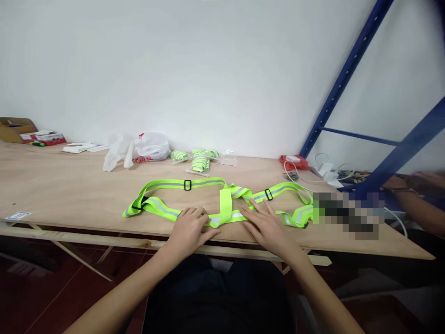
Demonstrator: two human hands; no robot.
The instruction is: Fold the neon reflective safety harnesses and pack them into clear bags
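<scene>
The harness (225,204) lies spread along the front of the worktop (86,195), its yellow-green straps striped with grey and looped out to both sides of a plain centre panel. Black buckles (187,185) sit on the upper straps, one on each side.

The left hand (189,232) rests on the lower strap left of the panel, fingers bent; whether its grip pinches the strap, I cannot tell. The right hand (269,229) lies palm down over the straps right of the panel, fingers spread, its grip released.

Behind the harness, near the wall (222,83), are rolled straps in clear packs (200,163), with a clear sleeve (228,159) to their right and a white bag (152,147) to their left. A red bag (295,162) lies by the blue frame (342,81). At far right, another person's arm (417,204) shows. Pixelation hides something beside the harness's right end.
</scene>
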